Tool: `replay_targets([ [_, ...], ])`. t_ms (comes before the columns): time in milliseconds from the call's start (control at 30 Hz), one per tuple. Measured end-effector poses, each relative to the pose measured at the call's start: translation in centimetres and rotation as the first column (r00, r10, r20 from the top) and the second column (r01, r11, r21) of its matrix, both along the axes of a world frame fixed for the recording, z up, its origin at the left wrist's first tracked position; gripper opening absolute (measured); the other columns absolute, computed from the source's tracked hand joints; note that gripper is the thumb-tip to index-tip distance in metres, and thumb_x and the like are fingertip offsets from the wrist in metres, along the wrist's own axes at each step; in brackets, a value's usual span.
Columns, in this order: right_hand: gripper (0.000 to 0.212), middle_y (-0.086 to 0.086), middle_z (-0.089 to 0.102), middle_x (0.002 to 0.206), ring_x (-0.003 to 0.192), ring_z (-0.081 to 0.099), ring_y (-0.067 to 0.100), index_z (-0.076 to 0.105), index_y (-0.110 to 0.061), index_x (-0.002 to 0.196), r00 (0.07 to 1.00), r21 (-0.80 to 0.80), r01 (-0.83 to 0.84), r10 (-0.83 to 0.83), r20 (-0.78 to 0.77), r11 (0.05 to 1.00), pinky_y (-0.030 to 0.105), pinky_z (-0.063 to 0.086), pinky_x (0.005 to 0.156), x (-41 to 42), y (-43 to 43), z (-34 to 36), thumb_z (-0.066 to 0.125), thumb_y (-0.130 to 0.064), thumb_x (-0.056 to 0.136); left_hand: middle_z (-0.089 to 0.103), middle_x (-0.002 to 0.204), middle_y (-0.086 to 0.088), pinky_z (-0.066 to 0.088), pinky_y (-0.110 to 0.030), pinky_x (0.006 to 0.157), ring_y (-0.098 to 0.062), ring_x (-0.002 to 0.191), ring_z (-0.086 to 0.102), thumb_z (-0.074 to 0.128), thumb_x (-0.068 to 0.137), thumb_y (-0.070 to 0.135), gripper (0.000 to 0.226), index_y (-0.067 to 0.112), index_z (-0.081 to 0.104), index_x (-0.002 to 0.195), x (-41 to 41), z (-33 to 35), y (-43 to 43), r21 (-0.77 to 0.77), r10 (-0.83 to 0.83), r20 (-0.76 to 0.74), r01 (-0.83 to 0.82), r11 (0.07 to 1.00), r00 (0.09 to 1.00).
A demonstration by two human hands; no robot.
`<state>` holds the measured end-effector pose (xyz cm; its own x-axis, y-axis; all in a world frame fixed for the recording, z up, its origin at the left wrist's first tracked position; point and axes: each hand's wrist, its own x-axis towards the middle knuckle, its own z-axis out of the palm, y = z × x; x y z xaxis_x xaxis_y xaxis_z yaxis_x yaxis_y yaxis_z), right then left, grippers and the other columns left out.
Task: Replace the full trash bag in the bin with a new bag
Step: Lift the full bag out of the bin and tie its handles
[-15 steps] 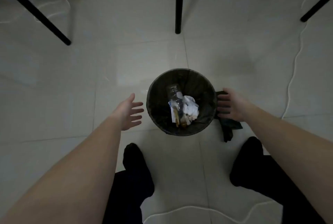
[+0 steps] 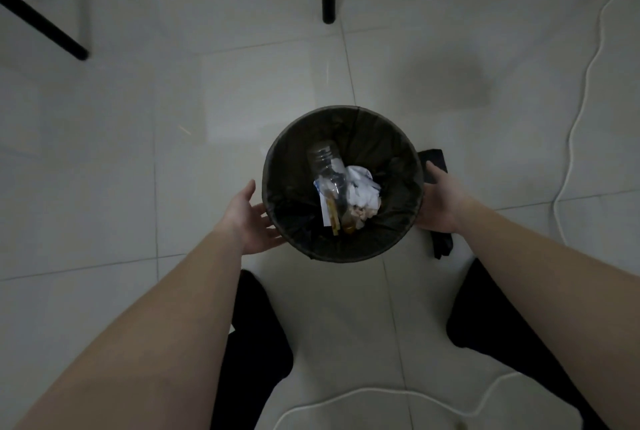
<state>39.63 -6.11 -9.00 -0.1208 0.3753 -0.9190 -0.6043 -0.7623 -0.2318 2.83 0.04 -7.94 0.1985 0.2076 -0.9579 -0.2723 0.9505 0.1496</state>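
Both hands flank the bin (image 2: pixel 273 166) on the floor: left hand (image 2: pixel 247 222) and right hand (image 2: pixel 438 203) with fingers spread, gripping nothing yet. Its full bag (image 2: pixel 398 159) sits inside (new bag (image 2: pixel 441 244) beside it). Next, I judge, comes pinching the rim and lifting.

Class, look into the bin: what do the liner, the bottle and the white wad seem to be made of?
Liner: thin black plastic film, judging by its creases and faint sheen. Bottle: clear plastic, since it is see-through and ribbed. White wad: probably paper or tissue, matte and crumpled.
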Motion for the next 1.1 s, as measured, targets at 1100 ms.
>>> replay_targets([
  [1100, 0.039, 0.01, 0.061, 0.083, 0.075, 0.058, 0.026, 0.054, -0.016, 0.078, 0.952, 0.139, -0.046, 0.001, 0.306, 0.989, 0.039, 0.049, 0.08, -0.8, 1.0, 10.3, 0.05, -0.048, 0.099, 0.068, 0.082, 0.002, 0.053, -0.036, 0.078, -0.021, 0.085, 0.067, 0.065, 0.095, 0.031, 0.013, 0.019, 0.069, 0.098, -0.2, 9.6, 0.5, 0.3, 0.053, -0.206, 0.012, 0.954, 0.977],
])
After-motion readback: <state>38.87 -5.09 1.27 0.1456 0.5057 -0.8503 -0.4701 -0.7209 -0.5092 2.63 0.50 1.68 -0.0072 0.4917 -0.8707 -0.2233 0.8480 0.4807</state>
